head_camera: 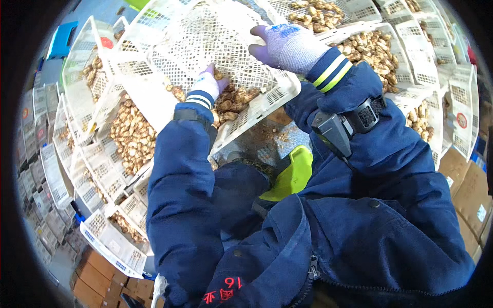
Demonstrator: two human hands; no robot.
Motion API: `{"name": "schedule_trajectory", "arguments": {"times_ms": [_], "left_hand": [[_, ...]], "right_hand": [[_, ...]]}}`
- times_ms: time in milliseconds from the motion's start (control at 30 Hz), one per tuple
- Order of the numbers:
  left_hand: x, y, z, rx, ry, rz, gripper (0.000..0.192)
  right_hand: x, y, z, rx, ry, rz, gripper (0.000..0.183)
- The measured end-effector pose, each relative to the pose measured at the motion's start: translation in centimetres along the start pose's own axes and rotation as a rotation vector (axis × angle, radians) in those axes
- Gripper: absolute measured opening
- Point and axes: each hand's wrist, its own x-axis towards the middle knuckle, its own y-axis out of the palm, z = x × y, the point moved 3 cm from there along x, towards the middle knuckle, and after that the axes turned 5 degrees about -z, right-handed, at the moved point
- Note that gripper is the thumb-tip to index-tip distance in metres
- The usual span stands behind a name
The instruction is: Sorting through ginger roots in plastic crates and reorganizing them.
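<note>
A white perforated plastic crate (265,101) lies before me, with brown knobbly tubers (235,100) in its near part. Over these tubers is my left hand (211,82) in a purple and white knit glove, thumb and fingers spread, near a small tuber; a grip on it cannot be made out. My right hand (283,48), gloved alike, is above the crate's right side, its fingers apart and nothing seen between them. The crate's far part is washed out by glare.
Crates of similar tubers stand at left (133,134), right (369,54) and top right (317,15). A lime-green plastic piece (290,173) is between my legs. Cardboard boxes are at lower left (92,275) and right (468,188). Stacked crates (46,215) fill the far left.
</note>
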Motion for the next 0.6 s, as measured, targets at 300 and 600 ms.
{"name": "schedule_trajectory", "arguments": {"times_ms": [300, 600], "left_hand": [[4.4, -0.3, 6.5, -0.354, 0.155, -0.135, 0.051], [-0.6, -2.8, -0.8, -0.506, -0.128, -0.012, 0.021]], "right_hand": [[-0.1, 2.6, -3.5, 0.131, 0.137, 0.107, 0.057], [2.1, 4.1, -4.3, -0.061, 0.154, 0.217, 0.038]]}}
